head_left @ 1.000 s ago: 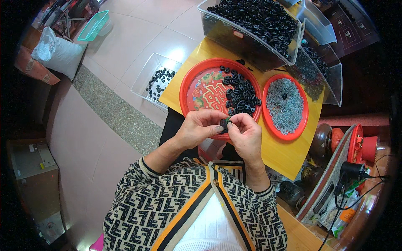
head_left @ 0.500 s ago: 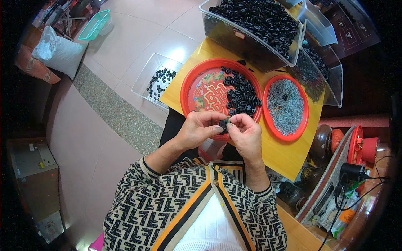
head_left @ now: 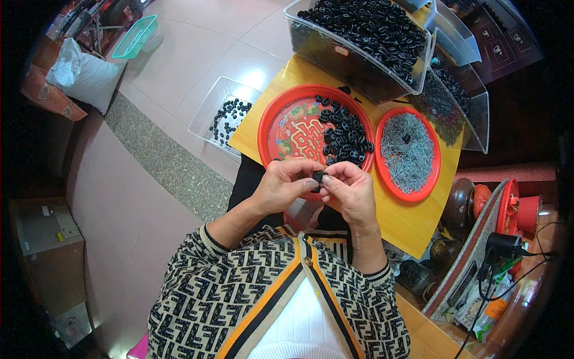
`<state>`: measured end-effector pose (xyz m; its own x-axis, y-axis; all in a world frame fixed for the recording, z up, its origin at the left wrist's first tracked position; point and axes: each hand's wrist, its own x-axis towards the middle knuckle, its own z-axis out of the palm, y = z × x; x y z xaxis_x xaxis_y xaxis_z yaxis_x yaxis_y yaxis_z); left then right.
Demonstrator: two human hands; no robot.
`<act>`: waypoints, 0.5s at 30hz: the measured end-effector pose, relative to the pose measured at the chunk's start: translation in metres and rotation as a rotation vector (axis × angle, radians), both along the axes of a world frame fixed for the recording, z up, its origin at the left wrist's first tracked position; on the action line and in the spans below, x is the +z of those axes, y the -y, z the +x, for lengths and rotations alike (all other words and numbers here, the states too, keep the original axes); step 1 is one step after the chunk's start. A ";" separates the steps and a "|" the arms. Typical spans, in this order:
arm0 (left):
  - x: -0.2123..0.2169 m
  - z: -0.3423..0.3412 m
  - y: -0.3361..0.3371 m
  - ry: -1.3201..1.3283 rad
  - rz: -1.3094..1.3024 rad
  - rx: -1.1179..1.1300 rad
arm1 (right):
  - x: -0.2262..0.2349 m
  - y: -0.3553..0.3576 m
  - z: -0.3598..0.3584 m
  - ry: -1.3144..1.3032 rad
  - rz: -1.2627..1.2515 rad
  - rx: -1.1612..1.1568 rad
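Observation:
Just over the near rim of the round red tray, my two hands meet. My left hand is closed in a pinch on a small black oval piece. My right hand pinches at the right side of the same piece; whether its fingertips hold anything smaller is hidden. A heap of black oval pieces with holes covers the tray's right side. To the right, a smaller red tray is filled with thin grey-blue metal pins or screws, with a small dark thing lying on them.
Both trays stand on a yellow board. Behind them is a large clear bin heaped with black pieces, with another clear bin beside it. A clear box with scattered black pieces sits left. Cables hang at right.
My right hand's fingers have shifted slightly and curled more around the black piece, which looks turned a little. My left hand stays almost in place.

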<state>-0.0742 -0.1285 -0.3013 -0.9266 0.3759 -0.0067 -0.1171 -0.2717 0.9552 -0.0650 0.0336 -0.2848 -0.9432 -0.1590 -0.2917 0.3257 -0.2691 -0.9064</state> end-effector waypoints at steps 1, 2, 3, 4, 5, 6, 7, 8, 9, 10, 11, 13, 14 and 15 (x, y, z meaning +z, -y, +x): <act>0.000 0.000 0.001 0.018 0.017 -0.021 | -0.004 -0.004 -0.002 0.029 -0.086 0.038; 0.000 0.000 0.001 0.037 0.034 -0.041 | -0.008 -0.007 -0.003 0.059 -0.171 0.077; 0.000 0.001 0.001 0.036 0.035 -0.041 | -0.010 -0.009 -0.004 0.058 -0.171 0.077; 0.000 0.002 0.001 0.015 0.042 -0.035 | -0.012 -0.010 -0.004 0.088 -0.238 0.108; 0.001 0.002 0.001 -0.006 0.048 -0.029 | -0.014 -0.011 -0.004 0.117 -0.306 0.140; 0.003 0.002 0.001 -0.005 0.049 -0.031 | -0.016 -0.012 -0.004 0.118 -0.305 0.137; 0.006 0.002 0.001 -0.016 0.033 -0.052 | -0.018 -0.013 -0.004 0.137 -0.342 0.151; 0.008 0.003 0.001 -0.027 0.016 -0.074 | -0.019 -0.013 -0.003 0.156 -0.379 0.165; 0.007 0.003 0.001 -0.026 0.015 -0.074 | -0.020 -0.013 -0.003 0.156 -0.380 0.164; 0.006 0.002 0.002 -0.073 -0.038 -0.072 | -0.021 -0.014 -0.002 0.140 -0.395 0.184; 0.005 0.002 0.002 -0.119 -0.092 -0.071 | -0.022 -0.013 -0.002 0.124 -0.411 0.204; 0.007 0.002 0.002 -0.135 -0.102 -0.069 | -0.019 -0.013 -0.002 0.137 -0.405 0.215; 0.007 0.002 0.002 -0.151 -0.114 -0.065 | -0.019 -0.013 -0.002 0.150 -0.400 0.229; 0.006 0.002 0.002 -0.149 -0.113 -0.067 | -0.019 -0.013 -0.002 0.151 -0.400 0.226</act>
<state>-0.0722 -0.1305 -0.2953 -0.8935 0.4412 0.0834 0.0141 -0.1580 0.9873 -0.0672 0.0469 -0.3033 -0.8239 -0.4828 -0.2970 0.5363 -0.4942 -0.6842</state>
